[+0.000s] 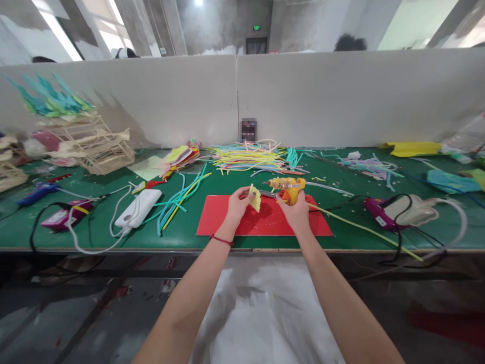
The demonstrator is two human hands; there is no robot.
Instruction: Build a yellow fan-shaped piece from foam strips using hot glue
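My left hand point(238, 200) pinches a small yellow fan-shaped paper piece point(255, 197) above a red mat point(227, 222). My right hand point(293, 208) is wrapped round the handle of a yellow hot glue gun point(287, 185), whose nozzle points left toward the paper piece. Both hands hover over the mat at the table's front middle. A long yellow strip point(364, 228) runs from beside my right hand toward the front right edge.
The green table point(182, 232) carries a pile of coloured strips point(246, 155) behind the mat, a white power strip point(138, 208) with cables at left, wooden stick models point(96, 144), a purple glue gun point(379, 211) at right, and yellow paper point(411, 148). A white partition point(303, 96) backs the table.
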